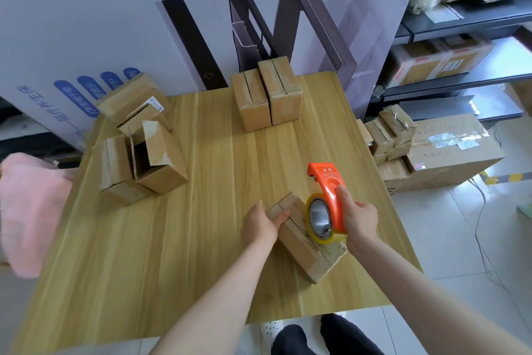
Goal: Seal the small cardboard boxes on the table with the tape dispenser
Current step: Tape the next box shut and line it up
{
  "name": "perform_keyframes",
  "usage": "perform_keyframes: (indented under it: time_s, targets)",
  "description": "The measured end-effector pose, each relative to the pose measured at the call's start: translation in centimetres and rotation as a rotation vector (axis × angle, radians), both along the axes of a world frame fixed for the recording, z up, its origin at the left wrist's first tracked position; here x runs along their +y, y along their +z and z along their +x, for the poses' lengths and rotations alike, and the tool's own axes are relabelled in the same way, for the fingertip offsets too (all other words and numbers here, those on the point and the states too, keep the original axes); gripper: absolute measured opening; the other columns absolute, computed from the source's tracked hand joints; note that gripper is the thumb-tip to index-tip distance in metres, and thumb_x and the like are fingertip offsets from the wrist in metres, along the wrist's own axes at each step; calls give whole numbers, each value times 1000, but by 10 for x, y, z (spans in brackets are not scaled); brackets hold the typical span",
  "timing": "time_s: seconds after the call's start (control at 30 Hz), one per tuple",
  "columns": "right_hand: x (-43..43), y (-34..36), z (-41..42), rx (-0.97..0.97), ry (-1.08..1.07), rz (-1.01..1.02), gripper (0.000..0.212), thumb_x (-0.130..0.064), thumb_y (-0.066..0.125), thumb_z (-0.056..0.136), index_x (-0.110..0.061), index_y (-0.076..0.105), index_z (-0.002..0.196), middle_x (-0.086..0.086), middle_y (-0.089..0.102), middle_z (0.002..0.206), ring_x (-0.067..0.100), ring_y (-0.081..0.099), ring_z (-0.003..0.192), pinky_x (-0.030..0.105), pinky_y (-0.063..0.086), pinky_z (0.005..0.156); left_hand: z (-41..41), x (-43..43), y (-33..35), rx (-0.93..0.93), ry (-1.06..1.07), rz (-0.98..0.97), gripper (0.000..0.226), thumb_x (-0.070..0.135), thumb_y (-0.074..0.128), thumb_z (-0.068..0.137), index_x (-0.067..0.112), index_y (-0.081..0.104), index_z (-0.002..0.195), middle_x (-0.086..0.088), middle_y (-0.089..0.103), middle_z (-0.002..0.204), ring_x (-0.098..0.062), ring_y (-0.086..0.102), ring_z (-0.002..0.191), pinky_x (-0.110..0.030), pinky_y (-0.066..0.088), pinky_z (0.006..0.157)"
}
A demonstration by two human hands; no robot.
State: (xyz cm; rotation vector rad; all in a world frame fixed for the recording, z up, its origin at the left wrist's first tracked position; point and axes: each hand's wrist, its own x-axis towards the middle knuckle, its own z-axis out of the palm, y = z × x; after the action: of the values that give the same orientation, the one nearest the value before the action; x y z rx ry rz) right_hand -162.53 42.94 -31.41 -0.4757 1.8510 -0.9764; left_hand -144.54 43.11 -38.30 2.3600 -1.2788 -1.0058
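A small cardboard box [299, 242] lies on the wooden table [172, 239] near its front right, its flap seam facing up. My left hand [260, 223] grips the box's far left end, thumb on top. My right hand [358, 218] holds an orange tape dispenser [326, 187] with a roll of clear yellowish tape [316, 219]; the roll rests on the box's seam near its front end. Two closed boxes [266, 95] stand upright side by side at the back of the table. Several open boxes [138, 139] lie at the left.
A pink cloth [31, 210] hangs off the table's left edge. Dark frames [288, 23] lean on the white wall behind the table. To the right, cardboard boxes [431, 147] are stacked on the floor beside a dark shelf [460, 52]. The table's front edge is close to my legs.
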Motion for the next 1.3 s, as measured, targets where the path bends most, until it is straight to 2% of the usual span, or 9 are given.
perform_keyframes:
  time_s: [0.07,0.13,0.27,0.63,0.77,0.87,1.03,1.17,1.3]
  targets:
    - [0,0,0,0,9,-2,45,-50,66,83,-11,62,62,5,58,56,17,54,52,27,41,50,-3,17,-2,-40,176,-173,90,62,71,71,19,38,143,-3,45,141,-24,44,129,-41,44,98]
    - [-1,-1,0,4,9,-3,45,-50,66,83,-10,63,63,6,59,58,18,55,54,28,42,51,-8,33,-5,-18,315,-311,82,56,75,70,19,44,137,-2,48,135,-24,48,123,-41,47,92]
    - [-2,-4,0,0,15,3,44,-51,66,83,-10,64,67,7,61,63,19,58,58,29,45,55,-16,40,-7,147,488,-293,56,52,71,77,19,56,120,5,57,117,-14,55,102,-26,43,77]
    - [-8,-8,2,28,53,2,47,-50,66,83,-6,64,66,9,59,62,21,55,56,30,44,55,10,23,-4,76,-4,-117,44,47,49,95,28,50,134,6,60,128,-18,58,114,-31,47,86]
    - [-8,-8,11,83,120,-23,51,-50,67,81,-1,63,68,10,55,60,21,50,53,29,40,53,9,16,0,5,-43,-34,29,47,48,94,27,52,114,8,62,111,-17,60,95,-32,46,76]
    - [-13,-2,15,109,191,-88,54,-49,69,81,4,65,70,10,57,58,22,52,54,30,41,53,1,23,3,7,95,-7,26,48,53,91,23,51,100,4,62,101,-19,58,85,-31,45,72]
    - [-35,17,0,83,113,-172,49,-46,68,83,-5,60,59,6,54,55,19,50,51,28,40,50,-13,52,1,227,476,69,46,54,60,85,9,63,93,-6,66,89,-28,64,85,-30,47,68]
    - [-48,29,-17,59,98,-204,44,-47,68,83,-9,61,60,4,57,57,15,53,51,25,42,49,-20,40,5,348,654,62,60,47,70,80,1,60,116,-13,65,111,-33,62,106,-36,51,84]
    - [-53,30,-29,30,114,-205,43,-45,67,85,-7,63,67,6,61,62,17,56,55,26,42,50,-20,15,14,486,738,78,54,47,65,86,3,57,116,-7,63,98,-27,59,87,-33,48,72]
